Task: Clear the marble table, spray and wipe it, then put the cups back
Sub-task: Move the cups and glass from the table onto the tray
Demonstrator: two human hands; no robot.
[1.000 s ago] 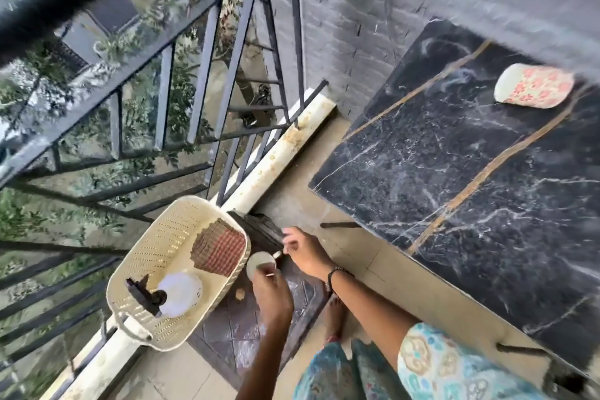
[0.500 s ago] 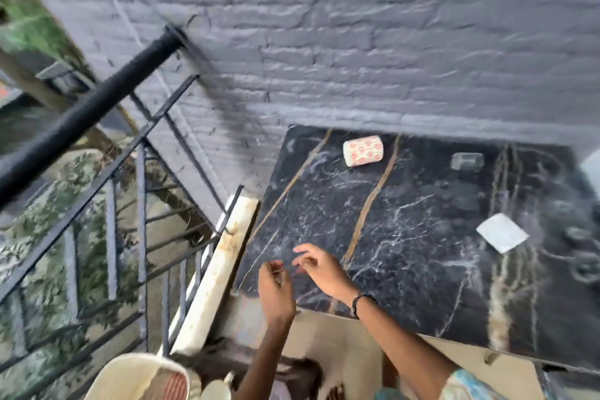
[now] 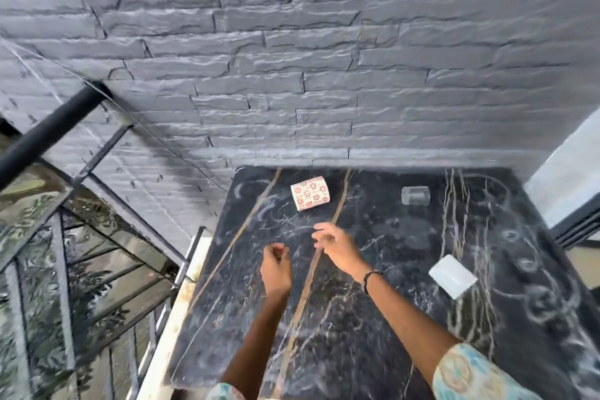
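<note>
A black marble table (image 3: 373, 318) with gold veins stands against the grey brick wall. A floral-patterned cup (image 3: 310, 193) lies on its side near the table's far left. A clear glass (image 3: 415, 195) rests further right by the wall. My right hand (image 3: 334, 243) hovers above the table a little short of the floral cup, fingers relaxed and spread, holding nothing. My left hand (image 3: 276, 265) is beside it to the left, over the table's left part, fingers curled in with nothing in them.
A flat white rectangular object (image 3: 453, 275) lies on the table's right half. A black metal railing (image 3: 48, 136) runs along the left, with a pale ledge (image 3: 168, 318) below it beside the table edge. Ring marks show on the table's right side.
The view swung up from the basket on the floor to the table. Both hands left the cup by the basket and moved out over the marble, the right one nearing the floral cup.
</note>
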